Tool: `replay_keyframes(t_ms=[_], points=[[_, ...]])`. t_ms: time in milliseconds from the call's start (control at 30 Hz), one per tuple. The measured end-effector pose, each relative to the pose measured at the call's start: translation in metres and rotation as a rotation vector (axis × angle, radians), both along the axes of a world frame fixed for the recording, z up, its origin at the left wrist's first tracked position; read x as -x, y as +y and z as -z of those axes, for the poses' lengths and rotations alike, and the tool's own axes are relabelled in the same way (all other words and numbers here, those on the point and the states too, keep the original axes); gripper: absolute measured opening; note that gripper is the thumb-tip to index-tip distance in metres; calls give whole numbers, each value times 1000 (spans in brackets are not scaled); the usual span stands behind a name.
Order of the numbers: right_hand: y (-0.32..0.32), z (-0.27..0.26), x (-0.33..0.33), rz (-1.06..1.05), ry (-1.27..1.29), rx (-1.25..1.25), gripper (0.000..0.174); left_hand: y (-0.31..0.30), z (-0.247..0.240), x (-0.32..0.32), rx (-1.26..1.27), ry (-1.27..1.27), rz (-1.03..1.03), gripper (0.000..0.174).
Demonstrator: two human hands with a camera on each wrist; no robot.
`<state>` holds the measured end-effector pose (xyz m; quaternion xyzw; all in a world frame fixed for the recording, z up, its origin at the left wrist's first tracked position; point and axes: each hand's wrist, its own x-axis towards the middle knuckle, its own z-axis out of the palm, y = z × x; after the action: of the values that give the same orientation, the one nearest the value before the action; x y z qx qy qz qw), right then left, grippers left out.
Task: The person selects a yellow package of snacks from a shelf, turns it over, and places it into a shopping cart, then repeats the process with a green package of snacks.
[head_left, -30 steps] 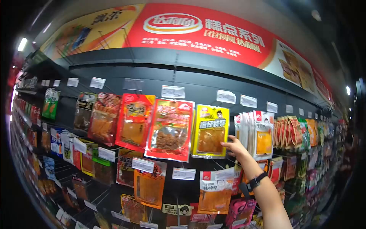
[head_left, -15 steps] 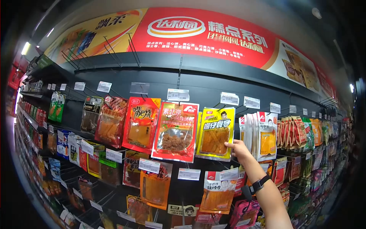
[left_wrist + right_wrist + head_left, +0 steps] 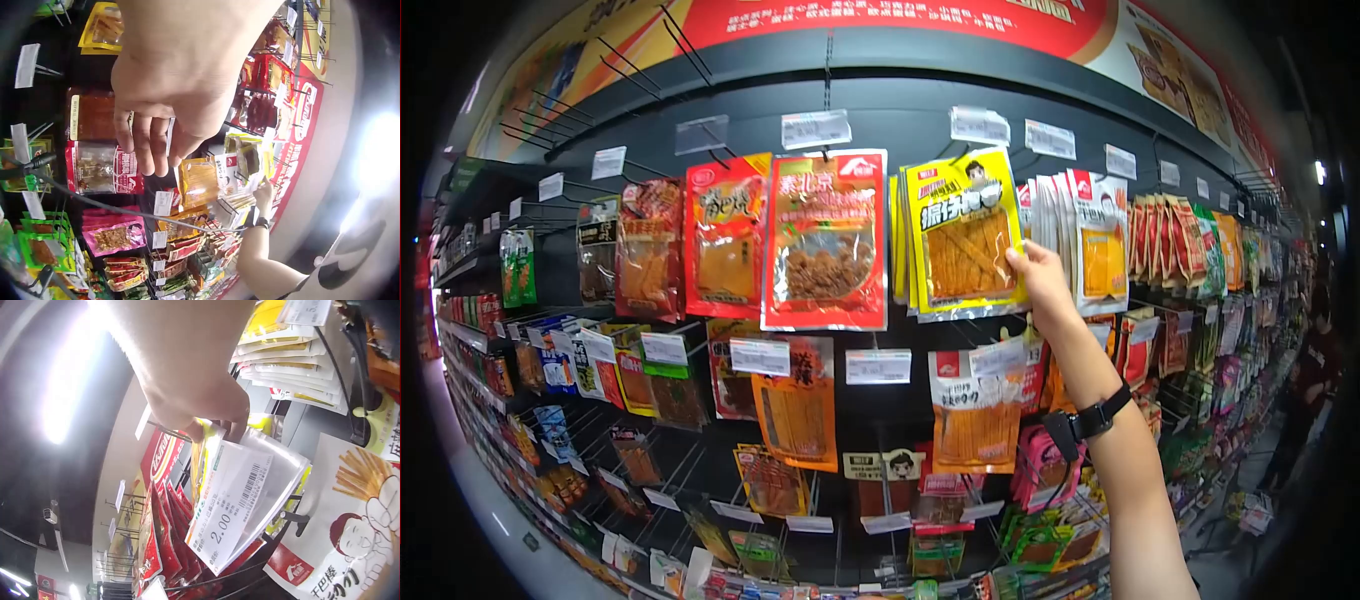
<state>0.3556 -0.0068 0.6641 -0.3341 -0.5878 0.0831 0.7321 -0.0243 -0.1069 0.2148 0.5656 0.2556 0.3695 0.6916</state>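
Note:
A yellow snack packet (image 3: 965, 235) with a clear window hangs at the front of its peg, tilted a little against those behind. My right hand (image 3: 1045, 280) pinches its right edge between thumb and fingers. In the right wrist view, that hand (image 3: 200, 400) partly hides the packet, and a price tag (image 3: 231, 503) stands in front. My left hand (image 3: 169, 100) hangs before the lower rows in the left wrist view, fingers loosely bent and holding nothing. Nearest to its fingertips are a red-edged packet (image 3: 103, 169) and an orange packet (image 3: 199, 181).
Left of the yellow packet hangs a red packet (image 3: 825, 240); white packets (image 3: 1100, 240) hang close on its right. Price tags (image 3: 815, 130) stick out on pegs above. Below hangs an orange-and-white packet (image 3: 975, 410). A person (image 3: 1312, 370) stands at the far right.
My right hand has come from beside the yellow packet to grip its right edge, and the packet now leans more. The head view has tipped downward.

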Motion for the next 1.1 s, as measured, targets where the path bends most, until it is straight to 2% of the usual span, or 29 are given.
replay_keyframes(t_ms=[100,167,267,367,433,467,533,667,800,833,900,933,1100], points=[[-1,-4,-4,177,-52,-118,22,-7,-11,1,-45,16,-25,23],[-2,-4,-13,250,-123,-104,22,-10,-16,2,-61,10,-22,23],[-27,-6,1,237,-81,-65,23,-19,-34,4,-108,34,-30,23],[-42,-7,5,107,-48,-49,27,-26,-43,6,-96,81,-54,25],[-59,-8,17,-70,62,12,29,-25,-37,6,-133,42,-48,26],[-66,-7,20,-116,98,24,29,-27,-41,8,21,129,-29,26],[-67,-10,18,-227,137,56,28,-26,-38,7,10,99,-30,26],[-87,-16,38,-333,220,22,29,-24,-23,4,0,77,-45,25],[-100,-16,41,-343,195,-19,31,-26,-27,3,-51,101,-28,24],[-104,-11,44,-353,183,-21,32,-28,-29,1,-79,93,-51,24],[-112,8,51,-369,167,-24,34,-18,-9,6,-83,95,41,32],[-121,20,55,-329,132,-13,37,-12,1,5,-74,62,63,27],[-159,111,56,-148,72,125,42,-11,3,6,-51,-42,69,24]])
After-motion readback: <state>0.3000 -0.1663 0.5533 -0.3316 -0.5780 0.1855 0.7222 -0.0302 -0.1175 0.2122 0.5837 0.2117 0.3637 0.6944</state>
